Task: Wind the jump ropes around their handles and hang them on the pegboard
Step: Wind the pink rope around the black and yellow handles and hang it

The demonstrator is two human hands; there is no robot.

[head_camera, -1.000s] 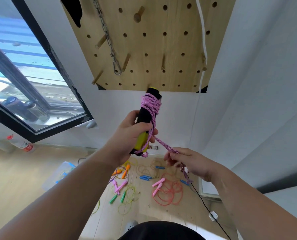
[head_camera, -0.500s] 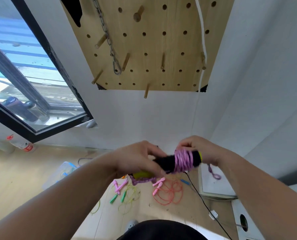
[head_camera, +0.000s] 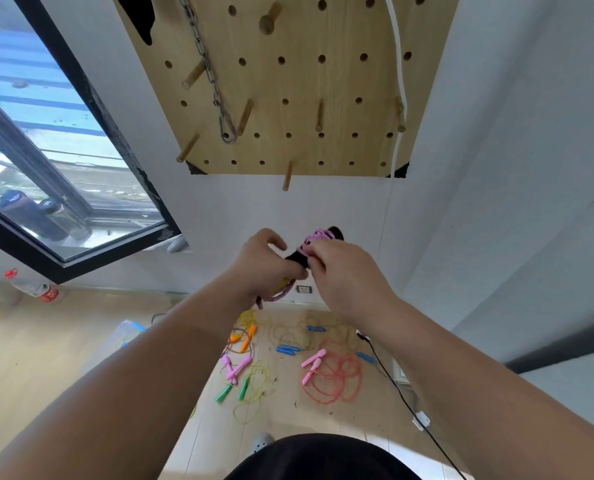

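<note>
The black jump rope handles [head_camera: 335, 233] are held before the wall, below the pegboard [head_camera: 288, 98]; the wound end is now tilted up and away, where half a second earlier the handles lay level; the left hand [head_camera: 264, 268] is curled round their lower part; the right hand [head_camera: 344, 275], brought over from the far end, pinches the pink rope [head_camera: 314, 235] at the winding; a loose loop [head_camera: 280, 295] hangs under the left hand.
</note>
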